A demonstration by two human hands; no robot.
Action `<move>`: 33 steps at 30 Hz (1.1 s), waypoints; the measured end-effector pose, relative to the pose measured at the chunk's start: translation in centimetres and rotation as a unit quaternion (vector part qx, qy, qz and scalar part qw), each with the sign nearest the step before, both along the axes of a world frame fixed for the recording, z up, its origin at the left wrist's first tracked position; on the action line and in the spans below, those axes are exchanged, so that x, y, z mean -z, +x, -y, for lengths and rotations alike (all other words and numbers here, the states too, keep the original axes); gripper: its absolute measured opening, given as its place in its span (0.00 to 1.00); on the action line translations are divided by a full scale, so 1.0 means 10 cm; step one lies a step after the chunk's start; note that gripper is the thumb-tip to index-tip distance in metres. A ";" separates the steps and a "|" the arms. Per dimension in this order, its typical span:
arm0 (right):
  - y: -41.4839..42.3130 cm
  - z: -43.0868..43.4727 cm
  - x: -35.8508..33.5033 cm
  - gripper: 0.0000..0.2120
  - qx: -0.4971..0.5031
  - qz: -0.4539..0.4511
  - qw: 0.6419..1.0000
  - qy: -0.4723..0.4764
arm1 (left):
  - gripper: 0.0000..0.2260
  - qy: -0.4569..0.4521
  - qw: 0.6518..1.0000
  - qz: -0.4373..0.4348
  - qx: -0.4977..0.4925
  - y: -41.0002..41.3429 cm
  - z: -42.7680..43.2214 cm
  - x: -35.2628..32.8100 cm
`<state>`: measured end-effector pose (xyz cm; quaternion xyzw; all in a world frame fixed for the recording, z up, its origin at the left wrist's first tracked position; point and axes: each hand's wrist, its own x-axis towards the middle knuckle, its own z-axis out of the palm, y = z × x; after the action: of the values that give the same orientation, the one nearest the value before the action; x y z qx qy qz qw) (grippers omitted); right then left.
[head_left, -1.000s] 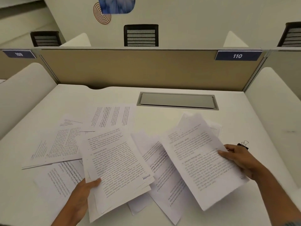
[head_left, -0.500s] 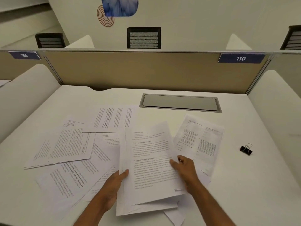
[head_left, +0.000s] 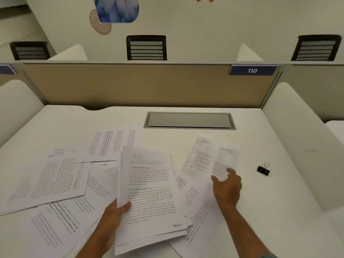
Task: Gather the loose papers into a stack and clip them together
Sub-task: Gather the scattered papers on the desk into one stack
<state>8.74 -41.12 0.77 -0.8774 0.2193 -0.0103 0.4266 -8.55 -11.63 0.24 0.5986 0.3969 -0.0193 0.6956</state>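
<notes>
Printed white papers lie scattered over the white desk [head_left: 279, 211]. My left hand [head_left: 113, 215] grips the left edge of a gathered stack of sheets [head_left: 150, 192] near the desk's front middle. My right hand [head_left: 226, 187] rests with fingers spread on the lower edge of a single sheet [head_left: 210, 157] lying to the right of the stack. Other loose sheets [head_left: 55, 181] lie at the left, and one [head_left: 113, 140] lies farther back. A black binder clip [head_left: 263, 170] sits alone on the desk to the right of my right hand.
A grey cable hatch [head_left: 189, 120] is set into the desk behind the papers. A tan partition [head_left: 130, 84] with a blue "110" label [head_left: 252, 70] closes the back. White side dividers [head_left: 297, 127] flank the desk. Black chairs stand beyond.
My right hand laid its sheets onto the stack in my left hand, then let go and moved right onto the single sheet. The view tilted upward.
</notes>
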 end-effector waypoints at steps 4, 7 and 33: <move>0.32 0.21 -0.01 0.41 0.006 -0.094 0.994 -0.063 | 0.19 0.002 0.999 0.029 -0.036 0.05 -0.13 -0.01; 0.43 0.18 -0.01 0.46 -0.021 -0.147 0.984 -0.095 | 0.20 0.001 0.998 0.039 -0.049 0.11 -0.16 -0.02; 0.61 0.46 0.14 0.06 0.010 -0.002 1.000 0.013 | 0.21 -0.029 0.997 0.038 -0.064 0.11 -0.27 -0.01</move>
<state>14.82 -45.70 -0.66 -0.8697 0.2292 -0.0096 0.4371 -7.42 -8.97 0.35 0.5518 0.4066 0.0366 0.7272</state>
